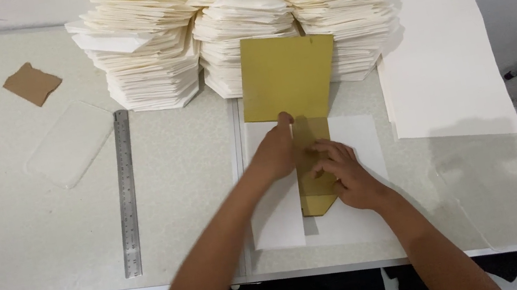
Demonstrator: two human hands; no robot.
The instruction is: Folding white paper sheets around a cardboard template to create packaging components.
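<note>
A: Three tall stacks of folded cream paper [238, 22] stood along the tabletop's far edge. Current piece?

B: Mid-fold at the near edge. Left hand [276, 152] and right hand [347, 175] pressed flat, fingers spread, gripping nothing, on the gold template [288, 77] over the white sheet [356, 142]. Flat sheets [442, 72] were left to fold.

One view only, worn on the head. The table [41, 223] is looked down on steeply from the near edge, facing the far wall. Close range: forearms are seen entering from the bottom edge, the folded paper stacks [238, 22] are cut off at the top. Floor is glimpsed at the lower corners.
</note>
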